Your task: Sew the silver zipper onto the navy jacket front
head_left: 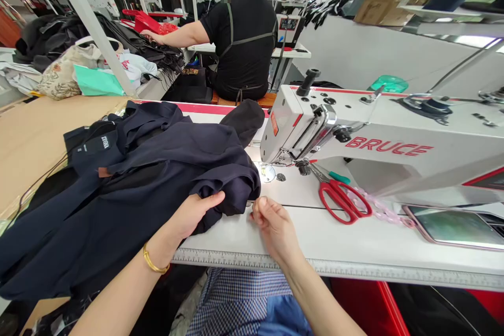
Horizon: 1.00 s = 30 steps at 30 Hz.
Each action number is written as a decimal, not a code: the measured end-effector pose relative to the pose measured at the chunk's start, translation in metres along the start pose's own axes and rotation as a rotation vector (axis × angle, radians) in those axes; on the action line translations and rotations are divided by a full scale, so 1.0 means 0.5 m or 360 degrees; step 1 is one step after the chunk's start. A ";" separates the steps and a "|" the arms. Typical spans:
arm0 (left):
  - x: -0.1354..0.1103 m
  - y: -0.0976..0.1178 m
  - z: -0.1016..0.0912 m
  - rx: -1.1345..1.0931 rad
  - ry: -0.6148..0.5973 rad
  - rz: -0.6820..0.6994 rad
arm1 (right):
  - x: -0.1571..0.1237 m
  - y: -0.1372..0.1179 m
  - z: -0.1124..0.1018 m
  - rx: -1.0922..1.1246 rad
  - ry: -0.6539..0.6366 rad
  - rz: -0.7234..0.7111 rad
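A dark navy garment (129,184) lies bunched across the left of the white sewing table (354,241). My left hand (195,213), with a gold bangle on its wrist, grips a folded edge of the garment near the table's front. My right hand (271,223) rests on the table just right of that fold, fingertips pinched together at the fabric's edge; whether it holds a thread or the cloth is too small to tell. The needle area of the white sewing machine (378,142) is a little beyond both hands.
Red-handled scissors (342,199) lie under the machine arm, beside a pink plastic chain (380,210) and a phone (457,227). A ruler strip (354,268) runs along the table front. A person in black (242,37) sits at a far bench, facing away. Cardboard (35,136) lies at left.
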<state>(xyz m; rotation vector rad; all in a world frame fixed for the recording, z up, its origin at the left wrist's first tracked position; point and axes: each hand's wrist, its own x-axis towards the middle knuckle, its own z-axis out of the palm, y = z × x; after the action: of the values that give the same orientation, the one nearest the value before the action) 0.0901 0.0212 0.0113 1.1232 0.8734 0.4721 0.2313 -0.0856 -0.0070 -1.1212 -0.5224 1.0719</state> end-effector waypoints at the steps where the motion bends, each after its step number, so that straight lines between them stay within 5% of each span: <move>1: 0.000 -0.002 -0.001 0.0008 0.0002 -0.0004 | -0.002 0.002 0.001 -0.0082 0.0008 -0.0001; 3: -0.001 -0.003 -0.001 0.0058 0.0022 -0.0027 | -0.008 0.009 0.004 -0.0414 0.0061 -0.0130; 8: -0.004 -0.002 0.004 0.0237 0.0037 -0.0039 | -0.017 0.028 0.013 -0.1484 0.0039 -0.1090; 10: -0.002 -0.002 0.006 0.0283 0.0050 -0.0017 | -0.012 0.028 0.018 -0.1723 0.0013 -0.1266; 18: 0.000 0.000 0.015 0.0362 0.0103 0.0061 | -0.008 0.005 0.032 -0.1613 0.0164 -0.1084; 23: -0.012 -0.003 0.006 0.0315 0.0142 0.0092 | -0.010 -0.008 -0.004 -0.1423 0.0400 -0.0856; 26: -0.044 0.010 -0.024 0.0281 0.0185 0.0183 | 0.006 -0.016 -0.029 -0.1399 0.0414 -0.0755; 30: -0.131 0.061 -0.104 0.0645 0.0506 0.0347 | 0.042 -0.015 -0.018 -0.1447 0.0085 -0.0697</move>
<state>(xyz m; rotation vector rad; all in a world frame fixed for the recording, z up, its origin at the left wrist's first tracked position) 0.0125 0.0157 0.0544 1.5519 1.1633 0.6861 0.2508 -0.0716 -0.0074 -1.6994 -1.2151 0.3906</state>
